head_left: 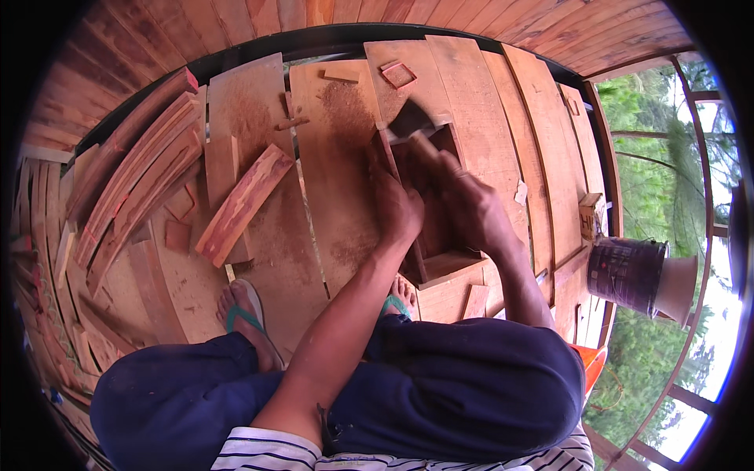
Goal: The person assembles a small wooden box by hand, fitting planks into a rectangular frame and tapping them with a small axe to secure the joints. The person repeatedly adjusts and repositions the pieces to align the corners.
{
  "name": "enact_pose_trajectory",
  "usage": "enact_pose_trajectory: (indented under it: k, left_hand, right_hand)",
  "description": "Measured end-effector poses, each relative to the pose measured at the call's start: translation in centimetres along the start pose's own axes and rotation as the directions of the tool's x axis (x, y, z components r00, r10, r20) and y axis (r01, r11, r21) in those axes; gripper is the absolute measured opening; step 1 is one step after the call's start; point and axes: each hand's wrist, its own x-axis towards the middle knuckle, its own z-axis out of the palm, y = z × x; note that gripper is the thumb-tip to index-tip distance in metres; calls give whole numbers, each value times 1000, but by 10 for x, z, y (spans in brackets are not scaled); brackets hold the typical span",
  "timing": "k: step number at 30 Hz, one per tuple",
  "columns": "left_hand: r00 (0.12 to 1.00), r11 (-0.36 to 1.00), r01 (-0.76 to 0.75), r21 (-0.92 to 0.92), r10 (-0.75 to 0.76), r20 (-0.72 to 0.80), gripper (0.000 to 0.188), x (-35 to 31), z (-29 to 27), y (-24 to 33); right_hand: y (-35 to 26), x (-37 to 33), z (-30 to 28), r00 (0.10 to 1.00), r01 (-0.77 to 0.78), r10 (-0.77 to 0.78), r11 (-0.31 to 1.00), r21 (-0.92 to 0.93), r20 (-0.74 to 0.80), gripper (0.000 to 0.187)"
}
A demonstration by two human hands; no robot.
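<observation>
A narrow open wooden box [453, 265] lies on the planks in front of me, its long sides running away from me. My left hand [399, 206] is closed around its left side wall, towards the far end. My right hand [471, 206] grips the wooden handle of a hammer [424, 146] over the box. The hammer's dark head is smeared by motion and hangs at the box's far end, so its exact shape and any contact cannot be made out. Both hands and the right forearm hide part of the box's inside.
A thick reddish wood block [245, 204] lies left of the box. Long boards [141, 169] are stacked further left. Sawdust [345, 106], a small wooden frame [398, 74] and an offcut [340, 75] lie beyond. A dark bucket [626, 275] stands at the right edge. Gaps separate the planks.
</observation>
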Motion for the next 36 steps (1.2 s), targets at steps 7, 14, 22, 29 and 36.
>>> enact_pose_trajectory:
  k: [7,14,22,29,36]
  left_hand:
    - [946,949,310,65,-315,83,83,-6,-5,2]
    - [987,988,143,-64,-138,82,89,-2,-8,5]
    - [929,932,355,75,-361,83,72,-9,1,-3]
    - [991,991,131,-33,-130,34,76,0,-2,4]
    - [970,970,242,29,-243,25,79,-7,0,-20]
  right_hand:
    - [-16,1,-5,994,-87,90,995,-46,62,66]
    - [-1,0,-1,990,-35,44,997,-67,136,67]
    - [-13,-7,-1,994,-91,91,996,-4,53,65]
    - [-11,-8,1,984,-109,114,993,-49,134,65]
    - [-12,-13,-13,998,-42,43,999,-33,39,64]
